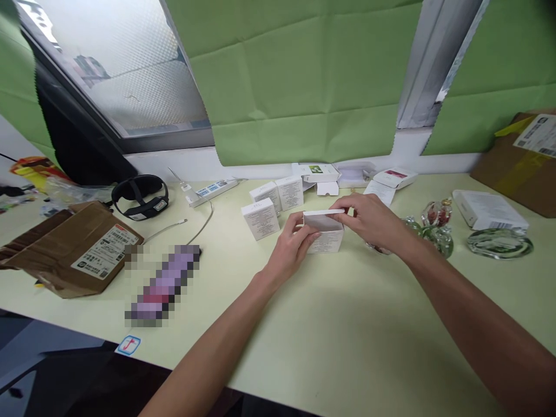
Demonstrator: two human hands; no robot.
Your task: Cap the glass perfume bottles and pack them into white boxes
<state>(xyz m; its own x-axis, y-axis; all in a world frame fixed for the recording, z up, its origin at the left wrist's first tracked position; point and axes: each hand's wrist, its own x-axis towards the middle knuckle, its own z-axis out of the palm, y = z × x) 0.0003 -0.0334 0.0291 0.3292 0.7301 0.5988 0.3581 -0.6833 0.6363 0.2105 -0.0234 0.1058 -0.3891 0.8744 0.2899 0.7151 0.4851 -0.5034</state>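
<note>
A small white carton stands on the pale yellow-green table, its top flap raised. My left hand grips the carton's left side with curled fingers. My right hand pinches the flap's right end from above. Three more small white cartons stand just behind and to the left of it.
A brown cardboard parcel lies at the left, with a black headband device, a power strip and a white cable behind it. Glass ornaments, a flat white box and a second brown parcel occupy the right. Opened white packaging lies by the wall.
</note>
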